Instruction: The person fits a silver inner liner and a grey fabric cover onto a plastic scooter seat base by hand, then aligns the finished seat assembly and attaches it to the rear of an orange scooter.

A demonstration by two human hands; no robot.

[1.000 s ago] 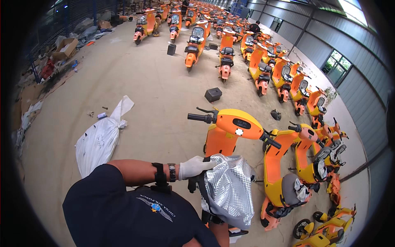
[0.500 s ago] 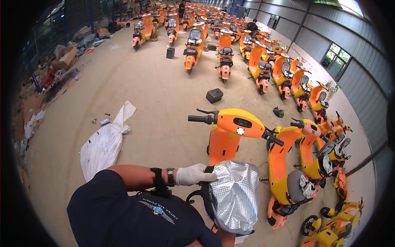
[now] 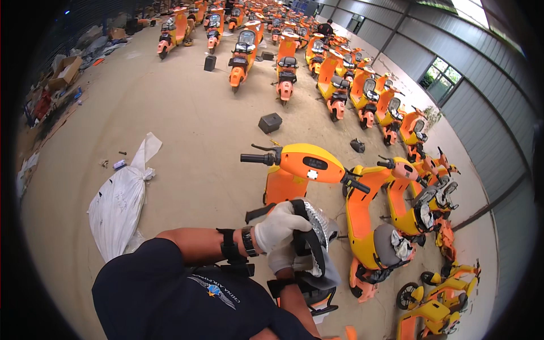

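Note:
A foil-faced silver cover with a dark edge band (image 3: 317, 226), apparently a scooter seat cover, is bunched up in front of my body. My left hand (image 3: 281, 226), in a white glove, is closed on its black edge. Below and partly behind it is my right hand (image 3: 280, 259), also gloved, against the cover's grey underside; its fingers are hidden. Just beyond my hands stands an orange-and-yellow scooter (image 3: 310, 164), its handlebar across the view. Part of a black rack or frame (image 3: 324, 309) shows below the cover.
More scooters (image 3: 368, 226) stand close on the right, and long rows (image 3: 243, 56) fill the far floor. A tied white sack (image 3: 119, 209) lies at left. A black box (image 3: 270, 123) and a dark bundle (image 3: 357, 145) lie on the floor ahead. Cartons and scrap (image 3: 65, 73) line the left wall.
The cover has been folded up and turned, so less silver face and more black edge and grey underside show. My right hand has come into view beside my left. The view has shifted right.

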